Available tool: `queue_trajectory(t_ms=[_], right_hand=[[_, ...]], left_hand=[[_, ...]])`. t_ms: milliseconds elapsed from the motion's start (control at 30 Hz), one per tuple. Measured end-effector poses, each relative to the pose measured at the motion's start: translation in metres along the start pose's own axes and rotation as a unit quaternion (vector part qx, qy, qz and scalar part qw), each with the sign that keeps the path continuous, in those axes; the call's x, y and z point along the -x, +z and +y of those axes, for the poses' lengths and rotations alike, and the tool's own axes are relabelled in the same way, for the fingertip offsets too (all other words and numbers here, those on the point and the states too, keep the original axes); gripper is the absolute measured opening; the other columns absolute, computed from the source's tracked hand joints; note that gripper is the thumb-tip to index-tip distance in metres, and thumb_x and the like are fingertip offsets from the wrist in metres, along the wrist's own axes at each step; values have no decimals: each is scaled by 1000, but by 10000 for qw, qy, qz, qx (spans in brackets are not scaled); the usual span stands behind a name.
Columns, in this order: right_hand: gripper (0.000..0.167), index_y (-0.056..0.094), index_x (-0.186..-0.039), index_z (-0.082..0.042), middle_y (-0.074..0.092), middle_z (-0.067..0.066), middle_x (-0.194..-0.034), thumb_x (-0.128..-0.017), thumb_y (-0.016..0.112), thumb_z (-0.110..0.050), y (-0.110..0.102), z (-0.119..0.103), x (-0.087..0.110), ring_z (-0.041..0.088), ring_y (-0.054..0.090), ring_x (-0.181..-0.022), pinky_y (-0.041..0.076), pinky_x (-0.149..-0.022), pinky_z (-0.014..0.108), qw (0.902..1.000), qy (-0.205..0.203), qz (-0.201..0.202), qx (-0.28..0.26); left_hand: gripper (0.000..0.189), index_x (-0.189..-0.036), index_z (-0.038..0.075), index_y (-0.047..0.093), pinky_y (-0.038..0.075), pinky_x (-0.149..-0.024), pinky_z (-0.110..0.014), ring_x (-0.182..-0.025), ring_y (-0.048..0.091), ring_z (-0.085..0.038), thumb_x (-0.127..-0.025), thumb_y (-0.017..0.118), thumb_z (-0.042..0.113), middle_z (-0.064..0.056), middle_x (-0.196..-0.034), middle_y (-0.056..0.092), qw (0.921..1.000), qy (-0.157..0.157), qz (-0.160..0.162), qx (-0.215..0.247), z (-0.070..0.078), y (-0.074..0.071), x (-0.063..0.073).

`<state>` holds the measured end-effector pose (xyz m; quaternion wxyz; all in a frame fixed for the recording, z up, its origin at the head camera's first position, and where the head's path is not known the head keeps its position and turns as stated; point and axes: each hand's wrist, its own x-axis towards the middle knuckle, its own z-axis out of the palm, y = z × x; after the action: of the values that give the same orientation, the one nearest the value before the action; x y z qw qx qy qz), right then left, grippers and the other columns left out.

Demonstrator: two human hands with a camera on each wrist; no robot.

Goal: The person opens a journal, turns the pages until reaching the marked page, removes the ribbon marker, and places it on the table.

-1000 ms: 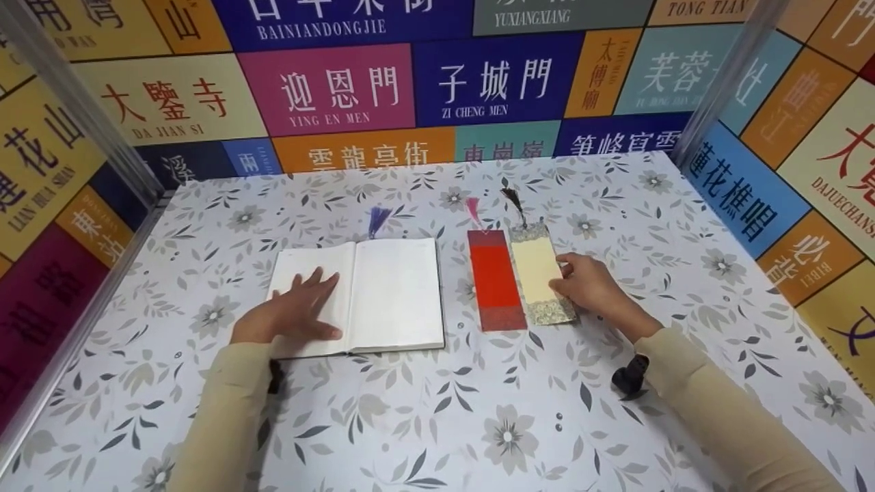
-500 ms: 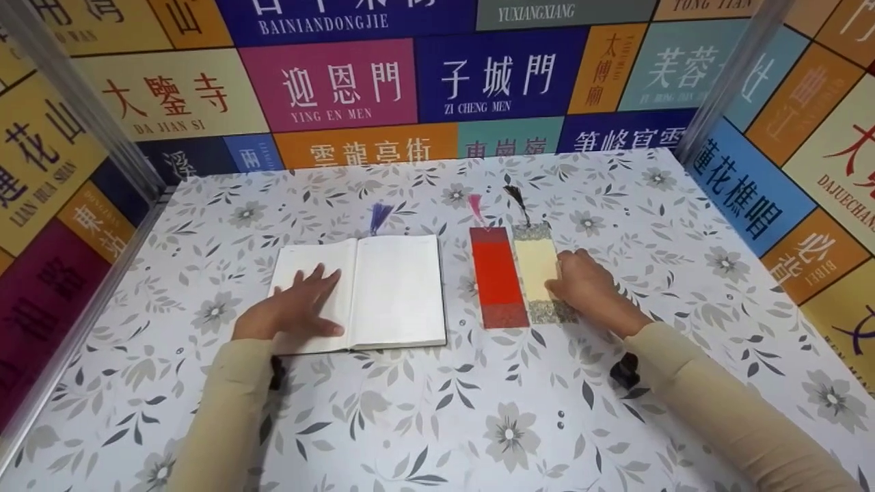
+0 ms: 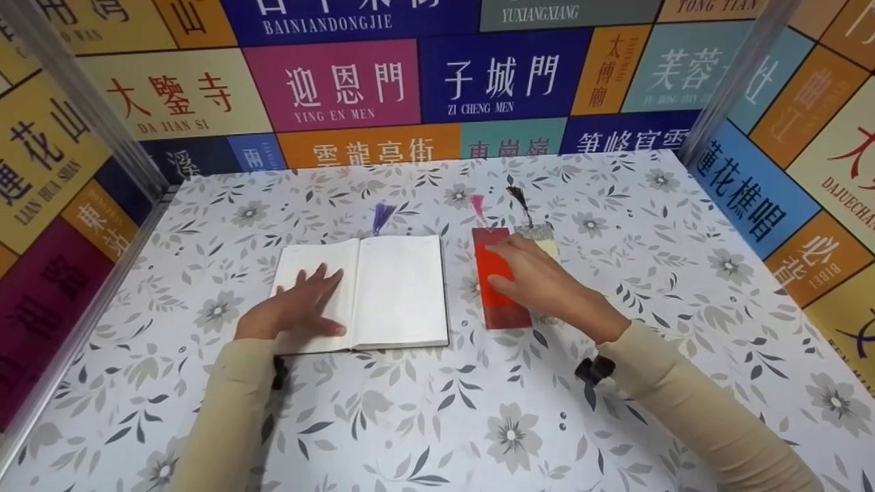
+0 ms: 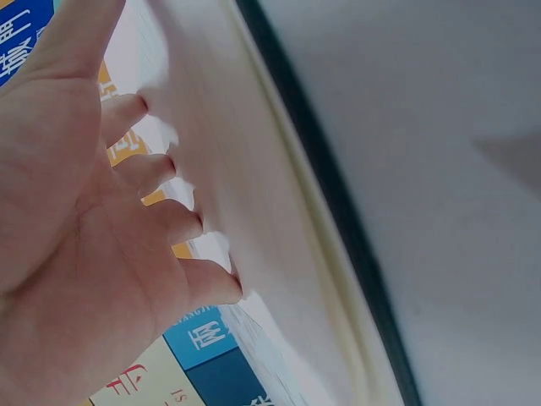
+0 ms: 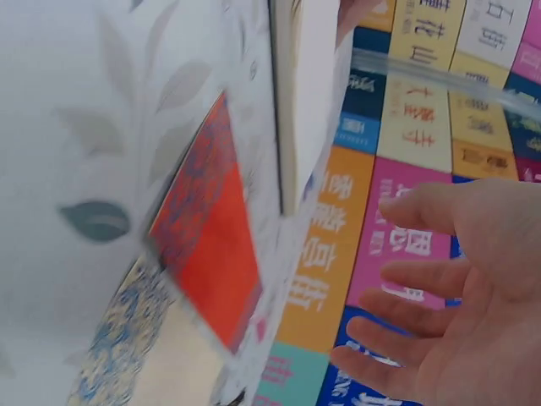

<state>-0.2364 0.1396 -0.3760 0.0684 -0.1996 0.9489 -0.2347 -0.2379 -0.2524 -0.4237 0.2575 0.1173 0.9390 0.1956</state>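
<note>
An open notebook (image 3: 400,294) with blank white pages lies on the table. My left hand (image 3: 290,307) rests on its left page, fingers spread; the left wrist view shows the fingertips (image 4: 221,283) pressing the paper. To the right of the notebook lie two bookmarks side by side. One is a red bookmark (image 3: 504,314) with a pink tassel, the other a cream bookmark (image 5: 173,368) with patterned ends and a dark tassel. Above them hovers my right hand (image 3: 547,277), its fingers apart and holding nothing. It hides much of the cream bookmark in the head view.
A purple tassel (image 3: 381,217) sticks out past the notebook's top edge. The table (image 3: 410,417) has a floral cover. Panels with colourful printed signs (image 3: 335,85) stand behind it and at both sides.
My right hand has let go of the cream bookmark's right edge and moved left over the red bookmark. My left hand stays on the page.
</note>
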Motion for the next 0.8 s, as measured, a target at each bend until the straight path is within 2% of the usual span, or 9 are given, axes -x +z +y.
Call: queue_trajectory(t_ms=[100, 233, 367, 500, 800], right_hand=[[49, 52, -144, -1, 53, 18, -139, -97, 62, -15, 5, -14, 0, 32, 51, -127, 46, -111, 47, 9984, -535, -95, 173], [50, 54, -143, -5, 53, 15, -143, -96, 65, -15, 12, -31, -2, 30, 49, -134, 41, -115, 49, 9945, -990, -268, 223], [57, 50, -148, -11, 47, 11, -152, -95, 69, -22, 21, -47, -1, 29, 41, -143, 33, -120, 52, 9915, -1147, -606, 13], [63, 47, -151, -13, 42, 8, -157, -94, 71, -26, 32, -60, 1, 28, 36, -147, 33, -122, 51, 9883, -1240, -878, -125], [67, 47, -150, -10, 40, 10, -159, -90, 75, -25, 59, -76, -8, 31, 32, -150, 29, -123, 54, 9799, -1643, -1113, -196]], left_hand=[[111, -162, 12, 6, -7, -111, -81, -149, -14, -56, -84, 75, 50, -24, -166, -12, 10000, 6, 25, -9, 0, 0, 0], [108, -162, 15, 6, -9, -112, -79, -150, -16, -53, -85, 75, 47, -22, -166, -13, 10000, -28, 24, 81, 1, 0, 3], [105, -163, 18, 7, -9, -115, -76, -151, -16, -50, -86, 74, 44, -19, -168, -12, 9998, -83, 52, 159, 2, 2, 4], [104, -163, 21, 8, -8, -117, -73, -152, -15, -48, -87, 74, 45, -17, -168, -11, 9997, -157, 52, 158, 3, 2, 6], [105, -163, 23, 7, -9, -119, -71, -153, -15, -45, -85, 73, 49, -14, -169, -12, 9994, -307, 22, 161, 4, 2, 4]])
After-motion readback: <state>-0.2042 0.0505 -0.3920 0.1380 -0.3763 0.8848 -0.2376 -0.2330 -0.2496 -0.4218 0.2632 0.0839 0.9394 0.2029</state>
